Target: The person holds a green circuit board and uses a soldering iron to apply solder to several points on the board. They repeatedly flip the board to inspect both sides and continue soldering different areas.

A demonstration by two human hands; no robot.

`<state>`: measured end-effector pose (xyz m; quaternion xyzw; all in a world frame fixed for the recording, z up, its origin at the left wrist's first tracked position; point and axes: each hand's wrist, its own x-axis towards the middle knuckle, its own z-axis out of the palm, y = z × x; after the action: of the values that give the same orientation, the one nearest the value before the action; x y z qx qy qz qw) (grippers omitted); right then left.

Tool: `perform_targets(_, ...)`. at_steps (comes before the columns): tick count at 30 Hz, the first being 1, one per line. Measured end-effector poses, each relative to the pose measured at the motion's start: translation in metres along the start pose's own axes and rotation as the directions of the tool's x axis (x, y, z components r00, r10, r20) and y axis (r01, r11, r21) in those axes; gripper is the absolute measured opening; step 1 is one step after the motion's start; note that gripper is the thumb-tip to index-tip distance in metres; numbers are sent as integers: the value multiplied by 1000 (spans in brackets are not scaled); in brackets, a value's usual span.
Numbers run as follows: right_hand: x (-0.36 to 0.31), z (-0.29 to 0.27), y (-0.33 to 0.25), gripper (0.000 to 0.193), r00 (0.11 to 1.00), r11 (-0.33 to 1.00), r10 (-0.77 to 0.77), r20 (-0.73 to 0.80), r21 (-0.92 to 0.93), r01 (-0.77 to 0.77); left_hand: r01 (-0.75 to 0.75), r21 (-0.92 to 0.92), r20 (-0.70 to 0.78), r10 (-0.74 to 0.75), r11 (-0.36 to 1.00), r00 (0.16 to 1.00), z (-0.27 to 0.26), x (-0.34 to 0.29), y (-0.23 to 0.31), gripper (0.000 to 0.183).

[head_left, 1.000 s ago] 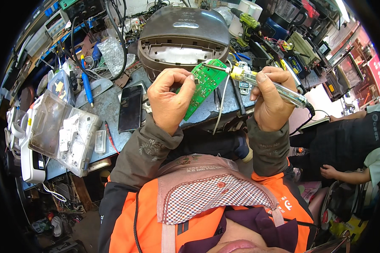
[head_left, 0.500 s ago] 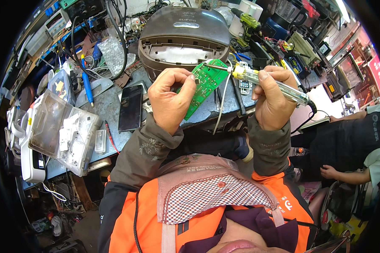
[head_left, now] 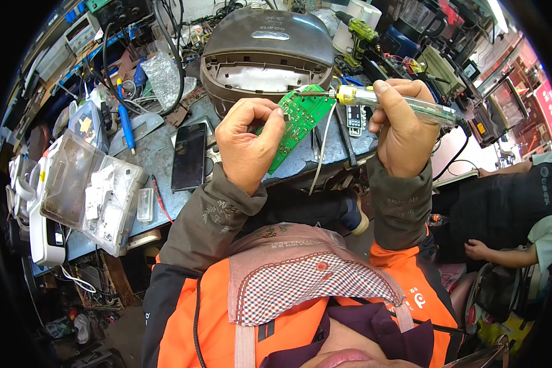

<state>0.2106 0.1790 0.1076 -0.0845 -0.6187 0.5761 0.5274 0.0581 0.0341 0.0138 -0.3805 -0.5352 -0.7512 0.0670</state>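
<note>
My left hand (head_left: 251, 144) is closed, thumb and fingers pinching the left edge of a green circuit board (head_left: 310, 113) dotted with solder joints. The board is held tilted above the front of the bench. In my right hand (head_left: 405, 126) is a soldering iron (head_left: 365, 98) with a clear handle and a yellow collar, its cord trailing off behind. The iron's thin tip crosses the board's upper part; whether it touches the surface I cannot tell. Behind the board sits a brown rounded appliance housing (head_left: 267, 52) with an opening along its front.
Left on the blue bench (head_left: 147, 211) lie a black phone (head_left: 189, 156), an opened clear parts box (head_left: 107, 196), a red probe (head_left: 161, 196) and a blue pen-like tool (head_left: 127, 126). A green drill (head_left: 357, 40) stands behind. Another person's hand (head_left: 479, 250) rests at the right.
My right hand has moved slightly right and outward, and the soldering iron is now more level across the board. My left hand and the circuit board have barely moved.
</note>
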Motion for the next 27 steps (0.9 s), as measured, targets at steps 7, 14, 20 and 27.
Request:
perform_targets(7,3,2,2,15,1000,1000,-6,4,-14,6,-5,3,4,5,1000,1000,0,1,0,10)
perform_targets(14,3,-1,3,11,999,999,-51,16,2,51,-10,17,10,10,1000,1000,-1,2,2,10)
perform_targets(20,4,2,5,14,999,999,-36,4,37,36,-10,21,6,10,1000,1000,-1,1,1,10)
perform_targets(27,4,1,8,13,998,998,-55,7,30,55,-26,43,13,25,999,1000,0,2,4,10)
